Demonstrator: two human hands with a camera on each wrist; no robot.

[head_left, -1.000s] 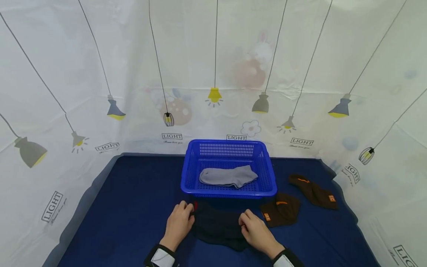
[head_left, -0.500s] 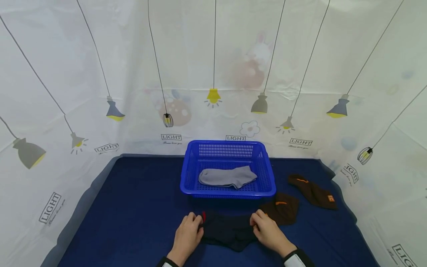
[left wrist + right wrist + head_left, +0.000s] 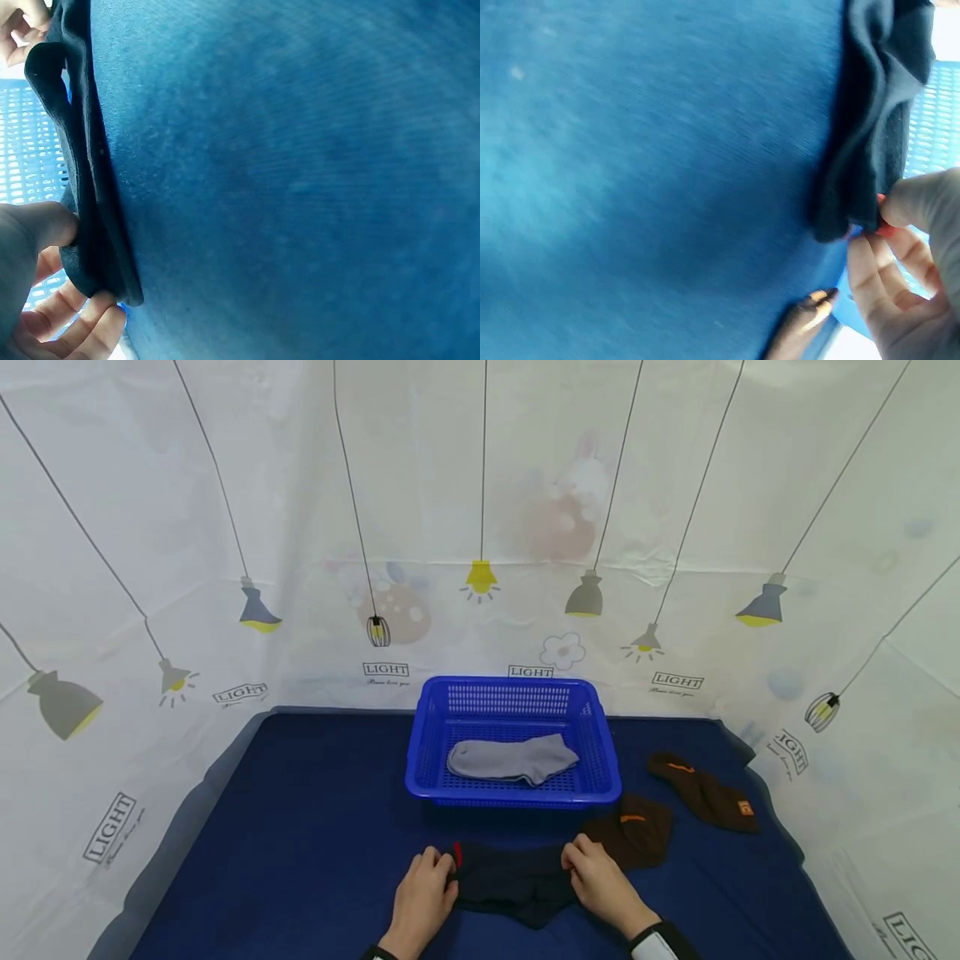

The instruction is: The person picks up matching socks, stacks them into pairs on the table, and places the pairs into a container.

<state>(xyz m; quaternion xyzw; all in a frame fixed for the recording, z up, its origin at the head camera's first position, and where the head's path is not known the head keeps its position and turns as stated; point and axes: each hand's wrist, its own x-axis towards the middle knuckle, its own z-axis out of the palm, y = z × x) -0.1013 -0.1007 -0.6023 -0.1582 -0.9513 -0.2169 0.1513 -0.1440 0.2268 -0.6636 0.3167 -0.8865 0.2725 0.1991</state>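
- Navy cloth forms the work surface in the head view, with a white printed backdrop rising at the far side.
- Head view: dark sock at near centre, extended left to right between both hands; red mark at its left end. Single or stacked pair: cannot be told.
- Head view: left hand pinches the left end, fingers curled; right hand pinches the right end likewise.
- Head view: blue basket stands just beyond the dark sock, a grey sock laid flat inside.
- Head view: near brown sock partly behind the right hand, contact not determinable; far brown sock farther right and back. Both bear orange marks.
- Left wrist view: thumb and fingers grasp the dark fabric from opposite faces; basket mesh visible beyond.
- Right wrist view: thumb and fingers grip the sock's end, red showing at the pinch.
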